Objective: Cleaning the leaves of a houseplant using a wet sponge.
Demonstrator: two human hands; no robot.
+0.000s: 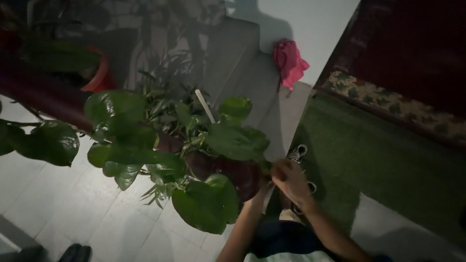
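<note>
The fingers of the right hand [290, 178] were curled in towards the palm, knuckles up, closed at the rim of the dark red pot [239, 175]. Whether they pinched the rim itself or a stem beside it, I could not tell in that dim light. The left hand [264, 187] was all but hidden: its forearm ran up from below and vanished behind a big leaf and the pot's side, so I could not say how its fingers were set, only that it reached the pot from the near side.

The pot stood on the pale tiled floor [58, 204], just at the edge of a green mat [388, 160], and it was crowded with a broad-leaved plant [204, 206] whose glossy heart-shaped leaves spilled out left and towards the person. A pale stick [204, 106] stood slanted in the middle of the foliage. Behind the right hand something metallic with loops lay on the floor, too small and dark to name.

To my eye the step in hand was taking hold of the pot with both hands, not yet lifting it. The next move would call for a firm, even grip on both sides, since the trailing leaves made the load lopsided and hid the far rim.

Further off, a second red pot [99, 73] sat at the upper left, and a pink cloth [290, 62] lay on grey steps.
</note>
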